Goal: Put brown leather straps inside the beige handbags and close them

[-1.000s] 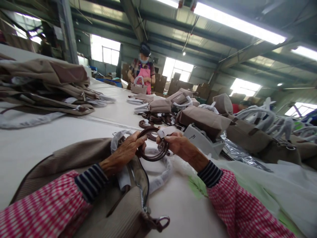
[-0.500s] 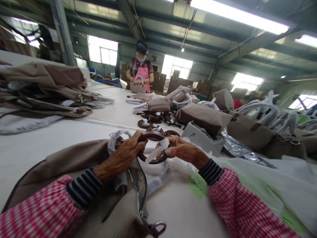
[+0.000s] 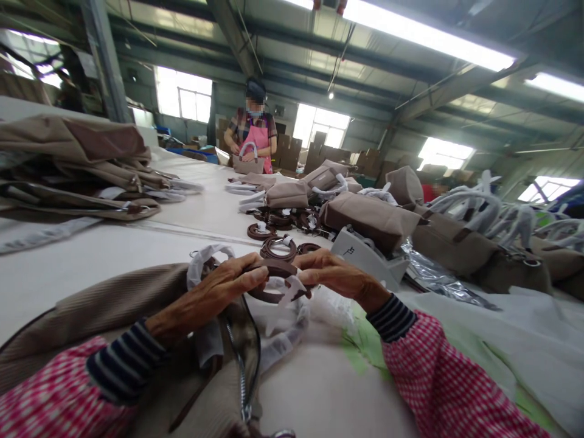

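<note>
Coiled strap (image 3: 277, 267) between 2 hands (image 3: 212, 295) (image 3: 340, 274)

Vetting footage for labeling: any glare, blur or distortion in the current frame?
Head view: windows and tube light blown out, shiny plastic glinting; head view: white tag at the coiled strap looks soft; head view: pillar leans, lens or head tilt unclear.

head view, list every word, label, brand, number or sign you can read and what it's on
No text can be read for certain.
Grey box: a dark mark, perhaps a logo, too small to make out.
White strip on the coiled brown strap: no readable print.
Tan bags: any labels are too small or blurred.
</note>
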Available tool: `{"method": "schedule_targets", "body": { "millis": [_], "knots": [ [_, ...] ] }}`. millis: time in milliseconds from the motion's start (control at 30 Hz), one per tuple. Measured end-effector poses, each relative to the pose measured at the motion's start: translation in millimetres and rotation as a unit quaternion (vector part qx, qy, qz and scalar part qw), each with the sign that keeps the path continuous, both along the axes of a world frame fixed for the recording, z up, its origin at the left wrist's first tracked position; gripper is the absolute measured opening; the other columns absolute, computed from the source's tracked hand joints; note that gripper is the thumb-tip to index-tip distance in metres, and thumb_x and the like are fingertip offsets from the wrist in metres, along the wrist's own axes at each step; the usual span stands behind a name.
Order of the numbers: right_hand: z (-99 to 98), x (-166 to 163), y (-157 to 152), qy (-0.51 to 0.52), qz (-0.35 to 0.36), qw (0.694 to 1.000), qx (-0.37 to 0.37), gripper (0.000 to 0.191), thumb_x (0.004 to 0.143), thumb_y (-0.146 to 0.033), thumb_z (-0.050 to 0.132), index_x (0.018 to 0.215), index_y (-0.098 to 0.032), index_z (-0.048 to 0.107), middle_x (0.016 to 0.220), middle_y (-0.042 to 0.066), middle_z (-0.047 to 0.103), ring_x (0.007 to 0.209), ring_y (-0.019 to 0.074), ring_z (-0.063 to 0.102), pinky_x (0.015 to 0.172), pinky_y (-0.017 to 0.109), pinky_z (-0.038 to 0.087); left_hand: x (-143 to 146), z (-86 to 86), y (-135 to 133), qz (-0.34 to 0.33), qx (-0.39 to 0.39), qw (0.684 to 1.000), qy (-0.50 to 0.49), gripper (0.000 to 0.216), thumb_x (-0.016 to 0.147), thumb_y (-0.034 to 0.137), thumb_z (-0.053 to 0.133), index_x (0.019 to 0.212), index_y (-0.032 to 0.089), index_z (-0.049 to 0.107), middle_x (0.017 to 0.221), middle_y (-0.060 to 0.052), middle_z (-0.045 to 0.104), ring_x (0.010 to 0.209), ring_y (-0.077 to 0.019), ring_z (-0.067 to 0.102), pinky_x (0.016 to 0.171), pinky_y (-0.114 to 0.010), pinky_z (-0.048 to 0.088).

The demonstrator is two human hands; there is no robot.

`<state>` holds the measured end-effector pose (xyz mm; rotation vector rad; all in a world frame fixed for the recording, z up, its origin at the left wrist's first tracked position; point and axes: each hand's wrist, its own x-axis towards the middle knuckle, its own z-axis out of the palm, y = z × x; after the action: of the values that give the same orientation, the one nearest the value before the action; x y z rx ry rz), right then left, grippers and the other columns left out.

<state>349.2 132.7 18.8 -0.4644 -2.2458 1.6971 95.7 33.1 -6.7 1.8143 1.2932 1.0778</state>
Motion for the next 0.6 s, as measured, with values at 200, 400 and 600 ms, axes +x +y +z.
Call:
{"method": "schedule_targets", "body": {
  "millis": [200,400,600],
  "knots": [
    [27.5,0.2,-0.2,-0.085,0.014,0.978,0.189,0.032,0.096,-0.047,0.071,0.105,-0.018,0.078,0.092,0.002,0.062,0.078,0.0149,0.052,0.067,0.025,0.040,-9.0,10.4,-1.6,-0.061,-0.017,0.997,0.040,0.055,0.104,0.063,0.042,0.090,0.022,0.076,0.092,-0.005,0.075,0.091,-0.0253,0.066,0.089,-0.032,0.050],
    [20.6,10.8,4.7,-0.080,0.041,0.948,0.304,0.024,0.101,-0.043,0.068,0.108,-0.020,0.075,0.103,0.004,0.065,0.100,0.0211,0.056,0.090,0.032,0.045,-6.0,8.4,-3.9,-0.105,-0.046,0.986,0.123,0.041,0.103,0.059,0.051,0.115,0.029,0.075,0.109,-0.001,0.075,0.099,-0.0233,0.065,0.088,-0.027,0.047],
    [11.3,27.5,1.5,-0.044,0.041,0.917,0.395,0.024,0.107,-0.041,0.061,0.110,-0.019,0.071,0.111,0.008,0.068,0.108,0.0231,0.054,0.104,0.040,0.042,10.9,2.0,-2.9,-0.096,-0.011,0.977,0.189,0.040,0.106,0.056,0.046,0.120,0.030,0.072,0.117,-0.002,0.072,0.109,-0.0242,0.063,0.096,-0.028,0.045]
  ]
}}
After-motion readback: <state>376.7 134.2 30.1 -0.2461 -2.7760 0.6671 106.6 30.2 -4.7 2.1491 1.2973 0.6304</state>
